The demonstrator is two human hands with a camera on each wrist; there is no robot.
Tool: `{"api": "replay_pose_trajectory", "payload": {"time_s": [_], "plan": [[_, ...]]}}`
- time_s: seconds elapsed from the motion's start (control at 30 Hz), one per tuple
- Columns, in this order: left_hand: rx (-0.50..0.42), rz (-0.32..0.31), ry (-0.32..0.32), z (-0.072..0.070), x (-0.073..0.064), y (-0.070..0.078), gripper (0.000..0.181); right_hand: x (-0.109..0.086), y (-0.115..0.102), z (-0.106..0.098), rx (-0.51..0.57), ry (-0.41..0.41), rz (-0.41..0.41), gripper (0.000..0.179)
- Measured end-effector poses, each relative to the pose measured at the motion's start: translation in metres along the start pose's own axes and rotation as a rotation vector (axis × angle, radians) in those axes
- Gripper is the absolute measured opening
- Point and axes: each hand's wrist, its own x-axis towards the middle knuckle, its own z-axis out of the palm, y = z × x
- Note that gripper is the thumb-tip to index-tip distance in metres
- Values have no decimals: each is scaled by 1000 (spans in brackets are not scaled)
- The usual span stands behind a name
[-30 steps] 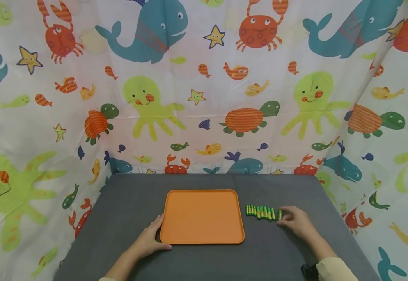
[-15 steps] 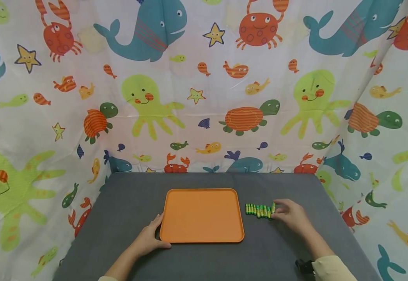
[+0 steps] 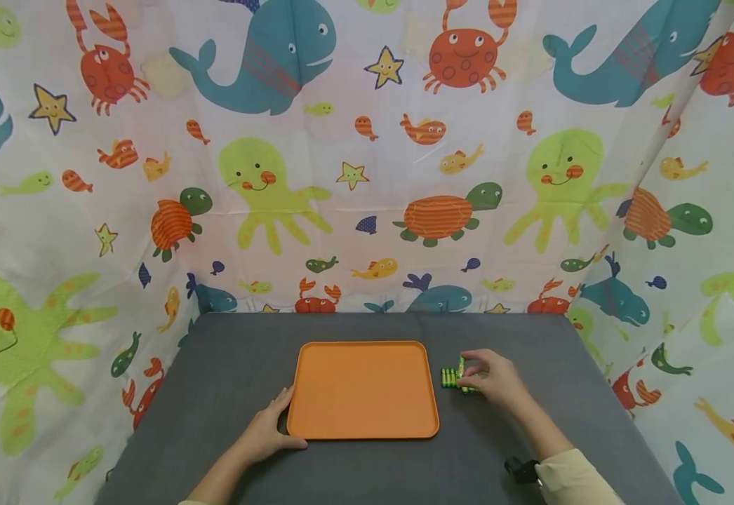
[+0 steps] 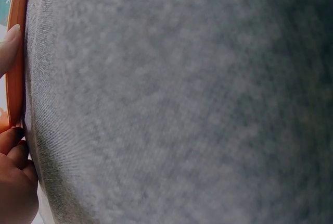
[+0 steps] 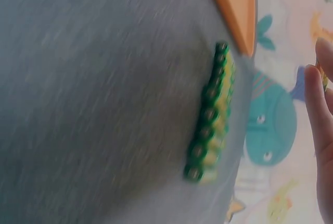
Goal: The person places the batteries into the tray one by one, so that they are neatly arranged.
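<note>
My left hand (image 3: 269,431) holds the near left corner of an orange tray (image 3: 363,389), thumb along the front edge and fingers along the left side. In the left wrist view, the thumb (image 4: 9,49) lies against the tray's rim (image 4: 17,78). Between thumb and fingertips, my right hand (image 3: 499,379) pinches a small green-and-yellow battery (image 3: 461,365), raised above the table. Beneath it lies a row of similar batteries (image 5: 210,114), side by side just right of the tray. That hand partly hides the row in the head view.
The dark grey tabletop (image 3: 367,473) surrounds the tray. A curtain (image 3: 367,210) printed with sea animals hangs behind and along both sides. A small black device (image 3: 521,470) sits at the right wrist.
My right hand has picked the rightmost battery off the end of the row and carried it left over the others, toward the tray. The left hand and tray have stayed put.
</note>
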Motion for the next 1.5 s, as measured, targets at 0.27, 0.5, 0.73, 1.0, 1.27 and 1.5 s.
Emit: {"api": "replay_pose_trajectory", "payload": {"time_s": [0.27,0.5,0.73,1.0,1.27,1.5], "plan": [[-12,-6,9,6,-1,-5,125,11,-24,28,86,-47,-43,53],[-25,-1,14,6,-1,-1,124,20,-44,50,115,-62,-75,50],[-30,11,9,4,-1,-1,123,27,-56,70,140,-86,-118,52],[-38,4,5,3,0,-1,123,36,-71,87,185,-128,-130,48],[-42,-11,4,2,1,0,123,45,-87,104,209,-172,-124,50],[-46,-7,5,2,1,-2,124,50,-100,119,197,-195,-127,53]]}}
